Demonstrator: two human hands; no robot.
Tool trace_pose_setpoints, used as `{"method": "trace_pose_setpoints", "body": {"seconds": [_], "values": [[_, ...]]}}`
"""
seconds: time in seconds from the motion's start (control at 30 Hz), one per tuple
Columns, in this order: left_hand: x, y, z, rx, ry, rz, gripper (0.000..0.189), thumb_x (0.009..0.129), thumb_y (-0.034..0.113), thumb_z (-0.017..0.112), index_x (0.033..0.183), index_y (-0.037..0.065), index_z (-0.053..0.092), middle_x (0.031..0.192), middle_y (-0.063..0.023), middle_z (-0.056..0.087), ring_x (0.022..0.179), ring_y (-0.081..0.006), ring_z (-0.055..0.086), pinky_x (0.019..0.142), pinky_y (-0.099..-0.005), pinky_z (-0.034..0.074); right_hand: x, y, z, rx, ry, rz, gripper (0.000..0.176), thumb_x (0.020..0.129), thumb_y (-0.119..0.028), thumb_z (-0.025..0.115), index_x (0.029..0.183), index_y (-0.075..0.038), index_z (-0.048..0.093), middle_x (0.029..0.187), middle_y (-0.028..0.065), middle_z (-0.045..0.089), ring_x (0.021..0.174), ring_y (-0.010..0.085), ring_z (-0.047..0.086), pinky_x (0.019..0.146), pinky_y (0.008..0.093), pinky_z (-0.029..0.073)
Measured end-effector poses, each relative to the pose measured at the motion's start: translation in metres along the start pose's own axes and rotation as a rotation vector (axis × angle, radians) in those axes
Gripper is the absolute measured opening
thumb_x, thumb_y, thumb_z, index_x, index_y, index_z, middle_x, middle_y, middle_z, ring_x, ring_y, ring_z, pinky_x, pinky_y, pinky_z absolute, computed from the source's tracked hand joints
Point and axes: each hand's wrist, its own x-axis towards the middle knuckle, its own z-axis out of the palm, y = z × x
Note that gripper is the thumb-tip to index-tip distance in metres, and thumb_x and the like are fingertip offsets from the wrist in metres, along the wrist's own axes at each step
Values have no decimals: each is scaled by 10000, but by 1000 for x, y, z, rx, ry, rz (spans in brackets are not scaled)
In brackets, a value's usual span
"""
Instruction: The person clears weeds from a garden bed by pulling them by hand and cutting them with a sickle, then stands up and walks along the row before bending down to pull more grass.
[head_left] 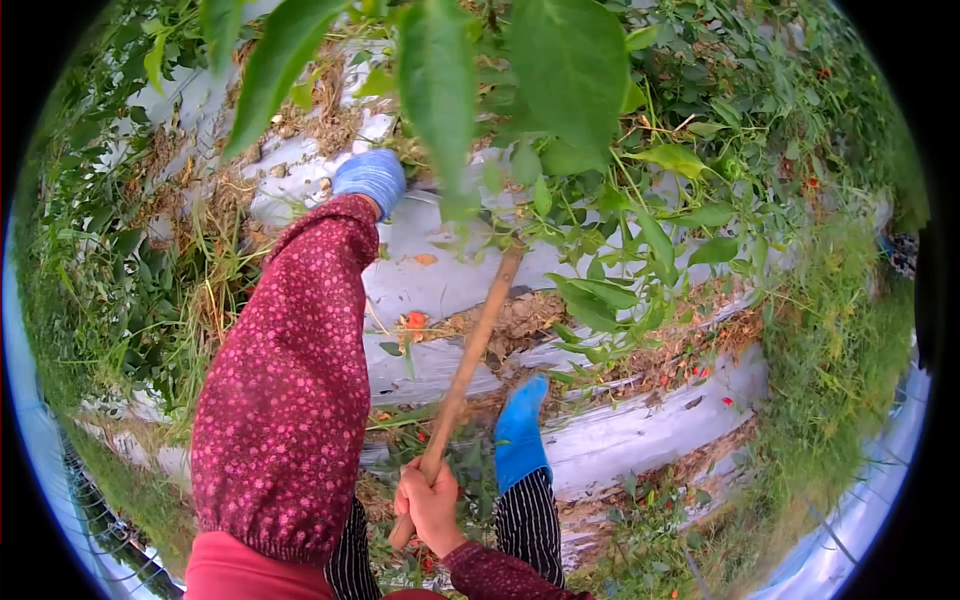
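Between the rows of green plants, my right hand [430, 505] is closed in a full fist around the lower part of a long round wooden stick [475, 345]. It is pale brown with a smooth bark, and it leans away from me, its upper end going under the leaves. My left hand [370, 178] is far in front, in a light blue knitted glove, low at the foot of a plant and touching the wrinkled pale grey plastic sheet [620, 435] that covers the ridges. I cannot tell if this hand is open or holds something, because only the rounded back of the glove shows. On my left arm is a dark red cloth sleeve [290, 390] with small flowers and a gathered elastic end. Just beside the stick, a torn hole in the sheet is filled with dry crumbly brown soil [525, 315], and a small red fruit [415, 320] lies near it. Below the soil stands my bright blue shoe [520, 430] under black-and-white striped trousers [530, 525]. Big smooth pointed green leaves [570, 60] hang above, blurred.
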Motion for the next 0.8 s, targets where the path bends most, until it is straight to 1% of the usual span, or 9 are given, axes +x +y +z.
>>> {"method": "trace_pose_setpoints", "body": {"seconds": [0.13, 0.27, 0.37, 0.43, 0.47, 0.53, 0.63, 0.73, 0.8], "values": [[-102, 3, 23, -100, -200, 122, 268, 846, 190, 477, 943, 36, 675, 913, -203, 658, 865, -334, 647, 765, -415, 509, 4, 6, 3, -14, 35, -7, 103, 859, -26, 481, 886, -56, 387, 630, 30, 451, 441, 113, 436, 410, 282, 406], [-138, -36, 41, -299, -290, -54, 293, 878, 233, 459, 943, 30, 660, 874, -193, 661, 823, -338, 646, 732, -431, 500, 4, 7, 3, -26, 38, -33, 99, 857, -40, 465, 896, -91, 389, 600, 4, 396, 443, 111, 408, 395, 291, 376], [-157, -59, 35, -634, -252, 36, 334, 895, 282, 454, 937, 14, 649, 833, -207, 652, 800, -352, 637, 722, -438, 489, 10, 10, 2, -45, 56, -45, 98, 860, -44, 463, 889, -96, 386, 604, 2, 387, 450, 107, 401, 405, 291, 382], [-190, -60, 8, -1342, -298, -205, 371, 905, 325, 454, 955, 6, 635, 825, -222, 638, 790, -358, 631, 726, -435, 481, 9, 12, 4, -86, 62, -45, 96, 861, -46, 460, 885, -99, 383, 608, 1, 383, 450, 106, 395, 406, 290, 383], [-194, -66, 30, -1344, -280, -209, 371, 905, 325, 454, 955, 6, 635, 825, -222, 638, 790, -358, 631, 726, -435, 481, 10, 12, 6, -118, 84, -60, 95, 863, -48, 458, 882, -101, 381, 612, 0, 378, 450, 104, 389, 408, 289, 385], [-181, -85, 110, -478, -185, 31, 354, 906, 318, 461, 993, 19, 629, 853, -226, 636, 806, -368, 624, 750, -428, 483, 22, 14, 14, -134, 92, -81, 98, 857, -47, 454, 877, -101, 374, 620, 0, 373, 450, 105, 384, 407, 291, 384], [-214, -96, 96, -572, -177, -149, 347, 904, 321, 471, 1030, 34, 620, 903, -214, 637, 842, -375, 616, 782, -423, 484, 24, 19, 10, -140, 116, -94, 110, 838, -42, 453, 882, -100, 370, 623, -1, 372, 447, 106, 375, 408, 290, 379], [-233, -115, 80, -600, -152, -74, 367, 885, 334, 511, 1063, 27, 605, 942, -223, 633, 876, -379, 607, 805, -424, 483, 24, 21, 11, -120, 121, -105, 112, 831, -40, 447, 890, -100, 372, 625, 0, 370, 446, 107, 372, 408, 288, 369], [-234, -123, 80, -711, -148, -288, 362, 828, 349, 576, 1073, 84, 606, 851, -221, 639, 811, -379, 617, 731, -431, 495, 30, 21, 19, -139, 128, -94, 115, 827, -43, 440, 898, -103, 373, 627, -3, 367, 447, 109, 371, 411, 288, 362]]}}
